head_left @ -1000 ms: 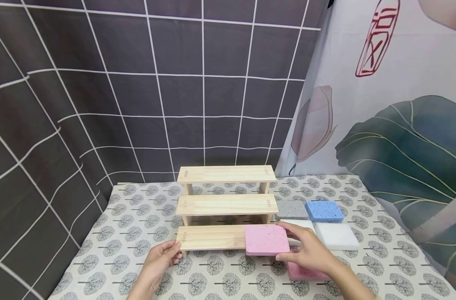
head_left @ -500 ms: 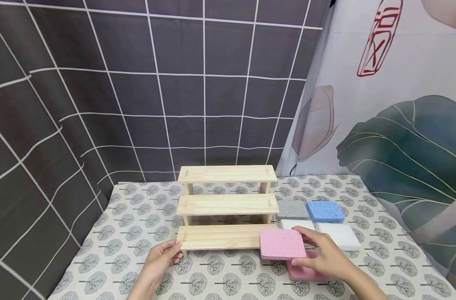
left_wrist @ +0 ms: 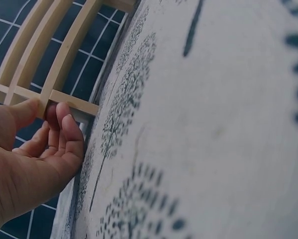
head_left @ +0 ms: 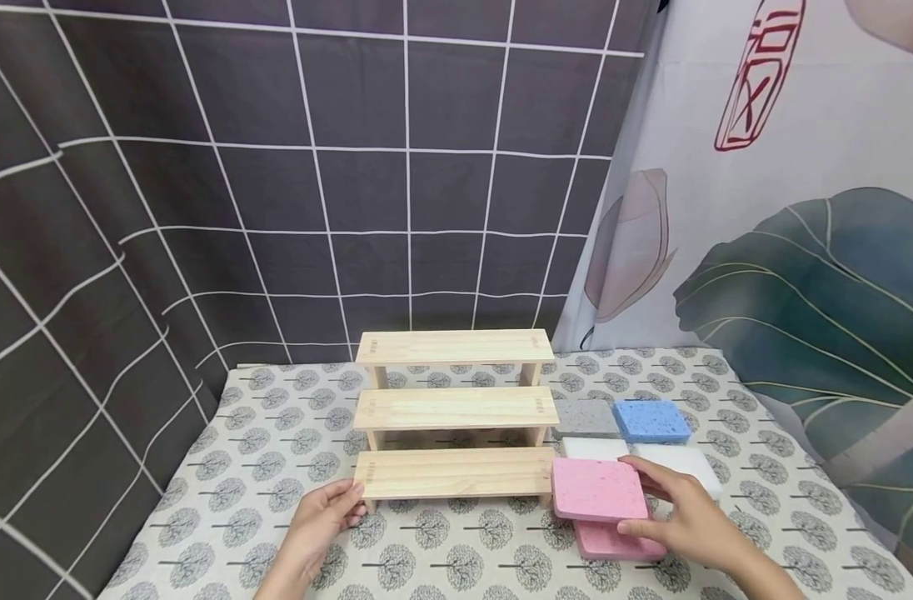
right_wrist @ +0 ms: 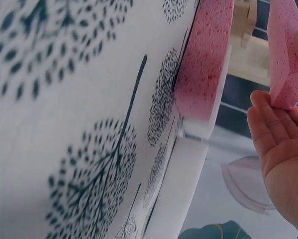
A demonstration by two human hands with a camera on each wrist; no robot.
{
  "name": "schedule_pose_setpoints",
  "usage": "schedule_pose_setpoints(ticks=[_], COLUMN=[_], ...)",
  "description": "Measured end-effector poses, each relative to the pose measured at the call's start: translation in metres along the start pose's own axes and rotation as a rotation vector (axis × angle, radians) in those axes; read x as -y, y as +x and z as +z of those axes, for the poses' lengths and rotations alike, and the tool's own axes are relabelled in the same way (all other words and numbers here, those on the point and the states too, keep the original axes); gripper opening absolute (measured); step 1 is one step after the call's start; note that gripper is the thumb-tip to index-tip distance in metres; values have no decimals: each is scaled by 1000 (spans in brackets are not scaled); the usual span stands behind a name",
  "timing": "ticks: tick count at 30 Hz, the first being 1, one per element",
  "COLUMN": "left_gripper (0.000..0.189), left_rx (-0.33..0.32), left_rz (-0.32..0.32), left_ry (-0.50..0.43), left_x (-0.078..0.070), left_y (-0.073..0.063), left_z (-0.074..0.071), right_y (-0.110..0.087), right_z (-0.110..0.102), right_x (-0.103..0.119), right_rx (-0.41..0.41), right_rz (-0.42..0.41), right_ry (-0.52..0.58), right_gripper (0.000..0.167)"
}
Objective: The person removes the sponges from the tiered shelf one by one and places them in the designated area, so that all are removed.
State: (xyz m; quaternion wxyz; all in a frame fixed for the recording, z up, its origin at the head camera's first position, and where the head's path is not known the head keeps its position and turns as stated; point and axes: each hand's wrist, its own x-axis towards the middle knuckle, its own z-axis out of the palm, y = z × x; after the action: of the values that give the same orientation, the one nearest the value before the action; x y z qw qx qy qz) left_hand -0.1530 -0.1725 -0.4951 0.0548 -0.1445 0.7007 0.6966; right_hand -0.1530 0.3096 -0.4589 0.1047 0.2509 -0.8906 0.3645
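Observation:
My right hand (head_left: pixel 677 517) holds a pink sponge (head_left: pixel 599 489) by its right edge, thumb on the near side and fingers on the far side. In the right wrist view this held sponge (right_wrist: pixel 287 55) is up off the cloth, with a gap to a second pink sponge (right_wrist: pixel 204 62) that lies on the cloth. The head view shows that lower pink sponge (head_left: pixel 620 546) partly covered by the held one. My left hand (head_left: pixel 325 521) pinches the left end of the lowest step of a three-step wooden rack (head_left: pixel 456 472); the left wrist view shows thumb and fingers at the board's corner (left_wrist: pixel 45 102).
Right of the rack lie a grey sponge (head_left: pixel 586 418), a blue sponge (head_left: pixel 651 422) and two white sponges, one nearer the rack (head_left: pixel 593 448) and one (head_left: pixel 689 467) partly behind my right hand. A tree-print cloth (head_left: pixel 239 533) covers the table. Dark gridded fabric (head_left: pixel 359 192) hangs behind.
My right hand has carried the pink sponge rightward, from over the right end of the lowest step to over the other pink sponge. The left hand keeps its place on the rack.

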Motion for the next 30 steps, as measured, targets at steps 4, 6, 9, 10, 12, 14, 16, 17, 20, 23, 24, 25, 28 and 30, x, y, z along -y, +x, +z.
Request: schedule_pose_setpoints(ticks=[4,6,9,10,12,14,16,17,20,23,24,25,28,30], left_gripper=[41,40,40,41,41,42,42,42,42,42,43,43,43,43], left_rx=[1,0,0,0,2,5,3,3,-1,1,3,2,3,0], left_rz=[2,1,3,4,8,9,6,4,-3,0,1,0,0,-6], left_ry=[2,5,10,10,12,11,14,17,20,17,15,14,13,14], left_x=[0,0,0,-1,-2,-2,-3,-3,-3,-2,-2,-2,-2,-2], left_y=[0,0,0,0,-1,-2,-3,-3,-4,-2,-2,-2,-2,-2], left_z=[0,0,0,0,0,0,0,0,0,0,0,0,0,1], right_y=[-4,-6,-10,-11,-14,-16,-18,-20,-24,-29,-31,-32,-38,-43], right_z=[-6,-9,-15,-18,-23,-28,-33,-36,-42,-48,-50,-51,-55,-57], right_x=[-4,-6,-9,-11,-13,-16,-19,-21,-25,-30,-32,-34,-41,-46], right_rx=[-10,-14,-19,-20,-24,-29,-23,-20,-5,11,12,18,4,-6], right_rz=[15,24,38,41,54,74,94,106,137,161,162,171,151,135], right_ry=[3,8,17,15,5,-12,-30,-36,-45,-44,-45,-43,-37,-23], right_gripper=[82,82,80,80,79,79,79,79,78,77,77,76,76,75])
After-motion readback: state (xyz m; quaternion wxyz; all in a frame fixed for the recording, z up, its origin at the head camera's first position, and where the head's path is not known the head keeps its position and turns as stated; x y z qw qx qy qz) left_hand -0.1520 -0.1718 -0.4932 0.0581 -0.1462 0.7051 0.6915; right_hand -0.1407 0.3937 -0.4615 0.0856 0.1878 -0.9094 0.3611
